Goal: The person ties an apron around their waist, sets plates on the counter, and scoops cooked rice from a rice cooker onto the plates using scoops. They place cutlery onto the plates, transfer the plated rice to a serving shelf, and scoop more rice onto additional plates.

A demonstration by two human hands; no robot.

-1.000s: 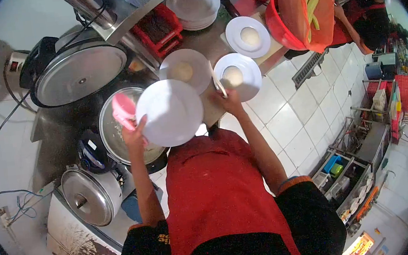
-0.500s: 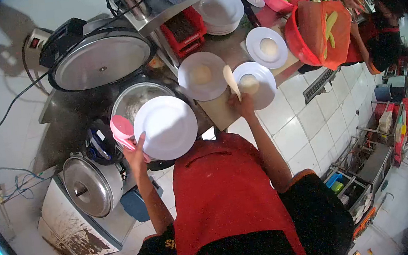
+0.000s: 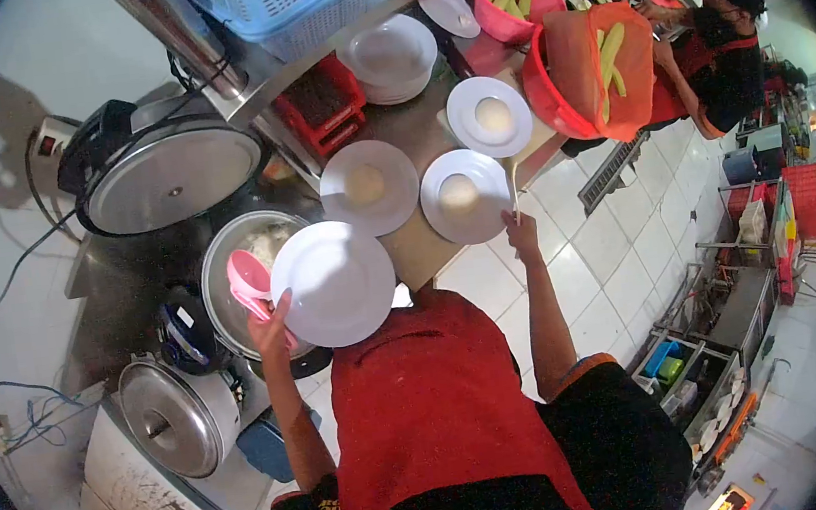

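Note:
My left hand (image 3: 270, 319) is closed on the rim of a white plate (image 3: 341, 288) and on the handle of a pink cup-like scoop (image 3: 247, 273). Both are held over the front of an open rice cooker (image 3: 213, 262) with rice inside. My right hand (image 3: 522, 234) grips a rice paddle (image 3: 512, 186), seen nearly edge-on and pointing away from me. It is beside the right rim of a white plate (image 3: 436, 214) bearing a rounded rice mound (image 3: 458, 194); contact is unclear. Two more plates with rice mounds, one left (image 3: 338, 218) and one behind (image 3: 463, 103), sit on the counter.
The cooker's raised lid (image 3: 174, 188) stands behind it. Stacked plates (image 3: 390, 50), a red container (image 3: 321, 109) and red bowls (image 3: 540, 89) with long green pieces line the back. Above is a shelf with a blue basket (image 3: 299, 0). A co-worker (image 3: 709, 69) stands at the far right.
My right hand has moved with the paddle from the front plate's left side to its right side, and the paddle has turned edge-on. My left hand keeps its hold. The view has shifted.

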